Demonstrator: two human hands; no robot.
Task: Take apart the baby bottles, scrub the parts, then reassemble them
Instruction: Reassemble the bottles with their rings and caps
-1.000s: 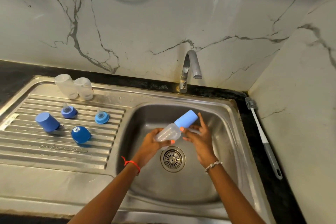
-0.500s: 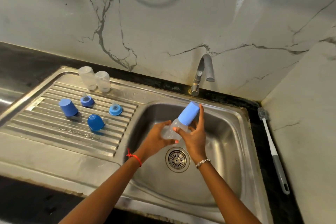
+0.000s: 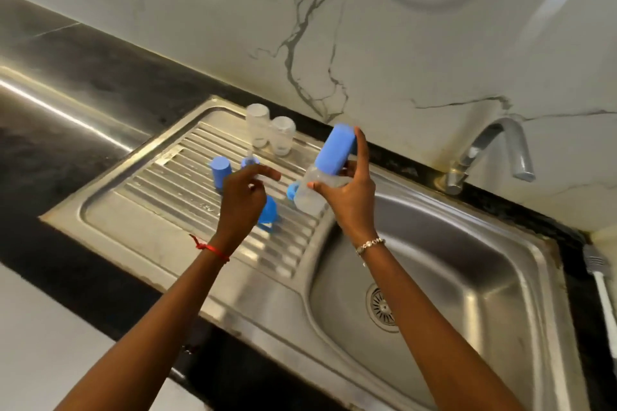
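Note:
A capped baby bottle, with a clear body (image 3: 310,198) and a tall blue cap (image 3: 335,148), is tilted above the drainboard's right edge. My right hand (image 3: 349,200) is shut around its middle, index finger raised along the cap. My left hand (image 3: 242,198) hovers just left of it over the drainboard (image 3: 160,197), fingers apart and holding nothing. Two clear bottle bodies (image 3: 257,125) (image 3: 283,135) stand upside down at the back. A blue cap (image 3: 220,170) and a blue nipple ring (image 3: 249,162) sit beyond my left hand. Another blue cap (image 3: 268,215) and blue ring (image 3: 291,192) are partly hidden.
The steel sink basin (image 3: 467,243) with its drain (image 3: 382,309) lies to the right, the faucet (image 3: 494,150) behind it. A bottle brush (image 3: 601,287) lies on the black counter at the far right edge. A marble wall rises behind.
My left hand let go of the bottle and moved left over the drainboard. My right hand carried the capped bottle up and left, from above the basin toward the drainboard. The view shifted.

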